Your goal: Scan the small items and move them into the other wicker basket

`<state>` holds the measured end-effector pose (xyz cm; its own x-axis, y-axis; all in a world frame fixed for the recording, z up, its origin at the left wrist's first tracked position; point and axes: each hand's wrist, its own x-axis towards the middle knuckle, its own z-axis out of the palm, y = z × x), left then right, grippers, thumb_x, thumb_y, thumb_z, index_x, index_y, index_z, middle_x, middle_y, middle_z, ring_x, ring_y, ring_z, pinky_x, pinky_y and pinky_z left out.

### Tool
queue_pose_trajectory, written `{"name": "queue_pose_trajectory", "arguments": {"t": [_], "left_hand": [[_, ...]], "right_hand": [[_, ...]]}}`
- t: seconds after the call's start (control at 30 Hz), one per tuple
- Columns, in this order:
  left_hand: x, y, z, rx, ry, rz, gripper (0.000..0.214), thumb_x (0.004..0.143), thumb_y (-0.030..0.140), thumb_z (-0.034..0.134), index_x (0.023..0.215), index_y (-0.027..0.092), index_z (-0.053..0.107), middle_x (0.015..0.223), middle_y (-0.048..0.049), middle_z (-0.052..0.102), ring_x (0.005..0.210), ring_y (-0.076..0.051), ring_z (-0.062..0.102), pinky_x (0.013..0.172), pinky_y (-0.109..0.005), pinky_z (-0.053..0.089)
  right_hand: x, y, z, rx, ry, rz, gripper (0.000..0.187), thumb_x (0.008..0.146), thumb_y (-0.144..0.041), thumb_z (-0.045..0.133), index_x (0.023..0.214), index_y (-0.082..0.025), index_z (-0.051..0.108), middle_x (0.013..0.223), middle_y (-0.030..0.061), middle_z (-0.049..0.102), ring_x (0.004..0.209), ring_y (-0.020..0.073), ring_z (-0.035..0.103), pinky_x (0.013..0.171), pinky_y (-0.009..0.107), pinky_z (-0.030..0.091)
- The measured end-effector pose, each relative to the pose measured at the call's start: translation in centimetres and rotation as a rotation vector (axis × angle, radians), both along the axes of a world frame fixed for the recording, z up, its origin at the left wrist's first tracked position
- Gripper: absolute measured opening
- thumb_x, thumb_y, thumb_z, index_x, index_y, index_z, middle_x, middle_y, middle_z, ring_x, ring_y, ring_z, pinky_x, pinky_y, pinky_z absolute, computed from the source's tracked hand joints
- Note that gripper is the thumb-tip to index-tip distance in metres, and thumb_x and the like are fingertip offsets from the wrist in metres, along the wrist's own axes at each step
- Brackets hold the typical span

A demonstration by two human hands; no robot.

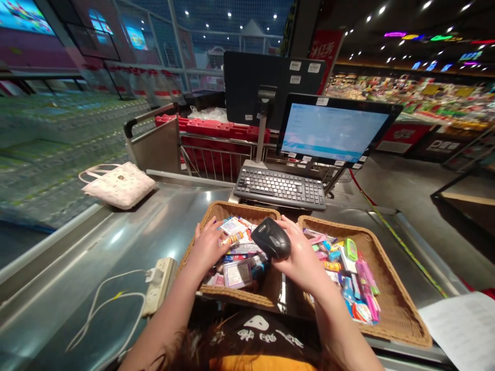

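Observation:
My right hand (299, 257) is wrapped round a black handheld barcode scanner (271, 238), held between two wicker baskets. My left hand (207, 247) reaches into the left basket (216, 210) and pinches a small orange-and-white packet (233, 238) right under the scanner's nose. That basket holds several small packaged items. The right basket (390, 293) is also filled with several colourful small packets, pink, green and blue.
A grey keyboard (280, 188) and a lit touchscreen (332, 131) stand behind the baskets. A pale pink handbag (119, 185) lies on the steel counter (127, 242) at the left. A white power strip (159, 283) with cable lies near my left arm. Paper sheet (462, 327) at right.

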<state>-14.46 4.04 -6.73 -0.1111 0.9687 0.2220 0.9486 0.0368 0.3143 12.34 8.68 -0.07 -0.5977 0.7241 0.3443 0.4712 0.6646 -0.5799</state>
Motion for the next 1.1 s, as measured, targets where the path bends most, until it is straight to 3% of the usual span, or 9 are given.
{"name": "queue_pose_trajectory", "arguments": {"t": [0.23, 0.4, 0.53, 0.67, 0.87, 1.1], "left_hand": [[-1.1, -2.1, -1.8, -0.152, 0.04, 0.022, 0.026, 0.084, 0.042, 0.063, 0.068, 0.022, 0.068, 0.134, -0.0127, 0.063, 0.139, -0.04, 0.041, 0.11, -0.072, 0.025], [-0.1, -1.6, -0.5, -0.111, 0.025, 0.021, 0.02, 0.085, 0.034, 0.061, 0.098, 0.023, 0.071, 0.148, -0.0147, 0.051, 0.143, -0.037, 0.038, 0.112, -0.067, 0.027], [2.2, 0.5, 0.8, -0.017, 0.005, -0.061, 0.022, 0.087, 0.031, 0.059, 0.104, 0.022, 0.068, 0.15, -0.0156, 0.047, 0.144, -0.035, 0.036, 0.114, -0.065, 0.027], [6.3, 3.1, 1.7, 0.04, -0.058, -0.242, 0.025, 0.087, 0.031, 0.058, 0.109, 0.023, 0.066, 0.15, -0.0138, 0.048, 0.144, -0.033, 0.037, 0.115, -0.065, 0.026], [15.2, 6.9, 2.3, -0.033, -0.081, -0.569, 0.028, 0.083, 0.027, 0.064, 0.111, 0.023, 0.067, 0.151, -0.0125, 0.047, 0.146, -0.032, 0.033, 0.118, -0.064, 0.021], [24.2, 11.8, -0.8, -0.138, -0.008, -0.801, 0.038, 0.08, 0.023, 0.066, 0.118, 0.022, 0.066, 0.149, -0.0137, 0.049, 0.145, -0.035, 0.033, 0.116, -0.066, 0.019]], "right_hand": [[-1.0, -0.2, -0.5, -0.03, -0.037, 0.039, 0.055, 0.067, -0.013, 0.063, 0.121, -0.021, 0.061, 0.132, 0.0121, 0.059, 0.141, 0.0364, 0.04, 0.116, 0.064, 0.027], [0.0, -0.4, -0.1, -0.042, 0.01, 0.024, 0.052, 0.068, -0.014, 0.064, 0.119, -0.022, 0.061, 0.131, 0.0121, 0.06, 0.138, 0.0349, 0.044, 0.115, 0.06, 0.033], [2.2, -0.7, 0.5, -0.034, 0.072, -0.054, 0.056, 0.068, -0.013, 0.064, 0.122, -0.022, 0.058, 0.131, 0.0108, 0.06, 0.138, 0.0329, 0.044, 0.115, 0.055, 0.037], [5.5, -1.0, 0.9, 0.01, 0.098, -0.17, 0.06, 0.067, -0.013, 0.064, 0.126, -0.023, 0.056, 0.132, 0.0104, 0.061, 0.136, 0.0324, 0.048, 0.114, 0.054, 0.039], [11.4, -1.2, 0.5, 0.067, 0.102, -0.407, 0.062, 0.068, -0.017, 0.065, 0.129, -0.021, 0.054, 0.133, 0.0126, 0.06, 0.135, 0.0347, 0.048, 0.113, 0.056, 0.038], [17.3, -1.1, -0.4, 0.073, 0.154, -0.583, 0.059, 0.071, -0.022, 0.065, 0.128, -0.015, 0.055, 0.133, 0.0165, 0.06, 0.134, 0.0335, 0.05, 0.114, 0.054, 0.039]]}}
